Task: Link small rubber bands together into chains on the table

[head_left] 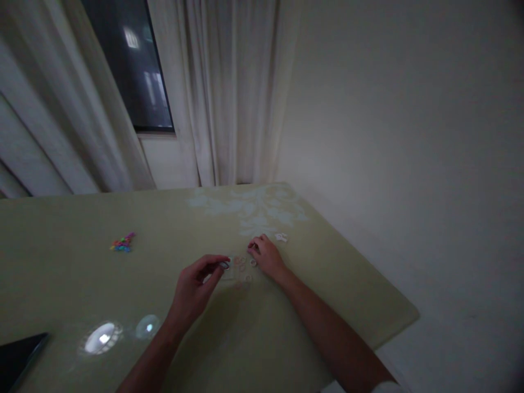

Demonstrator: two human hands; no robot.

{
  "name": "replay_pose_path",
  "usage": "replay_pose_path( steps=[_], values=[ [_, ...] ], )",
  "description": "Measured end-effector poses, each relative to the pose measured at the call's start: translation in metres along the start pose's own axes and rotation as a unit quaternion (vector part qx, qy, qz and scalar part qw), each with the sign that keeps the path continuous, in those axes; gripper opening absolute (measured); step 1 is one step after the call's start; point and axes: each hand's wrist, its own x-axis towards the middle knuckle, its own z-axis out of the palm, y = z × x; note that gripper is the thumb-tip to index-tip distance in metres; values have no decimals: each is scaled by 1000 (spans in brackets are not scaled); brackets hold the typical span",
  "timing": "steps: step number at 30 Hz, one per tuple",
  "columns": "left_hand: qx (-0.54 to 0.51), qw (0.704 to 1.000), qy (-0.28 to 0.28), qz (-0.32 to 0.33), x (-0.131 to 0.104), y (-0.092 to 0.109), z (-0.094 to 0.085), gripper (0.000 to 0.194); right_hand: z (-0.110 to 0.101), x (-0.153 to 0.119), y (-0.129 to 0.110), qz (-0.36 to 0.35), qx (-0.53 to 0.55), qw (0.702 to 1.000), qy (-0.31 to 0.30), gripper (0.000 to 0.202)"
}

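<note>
Left hand (pixel 194 287) pinches a small dark piece (pixel 225 266); right hand (pixel 267 257), grip unclear. A nudge could scatter pale rings (pixel 253 266) between them.

L hand (pixel 191 290) was bare, R hand (pixel 268 258) ditto. L fingers (pixel 209 259) looked slim, w/ a rounded thumb; R fingers (pixel 258 240) appeared smaller in view, tips blurred. L forearm (pixel 158 346) was bare down to btm edge of view, smooth outline, narrow at wrist, wider twd elbow. R forearm (pixel 323 327) was bare too, longer visible stretch, same taper. Worn: pale, approx. off-white sleeve (pixel 387 387) on R arm, btm edge, curved hem, looked plain. Light was dim; nail + fabric detail too soft to tell.
</note>
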Motion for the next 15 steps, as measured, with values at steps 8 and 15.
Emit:
replay_pose_path(
  steps=[8, 15],
  values=[
    [-19, 1000, -6, -1, 0, -4, 2, 14, 0, -3, -5, -12, -127, 992, -20, 8],
    [-10, 1000, -9, 2, -3, -1, 3, 18, -11, -10, -12, -25, -59, 997, -33, 7]
  ],
)
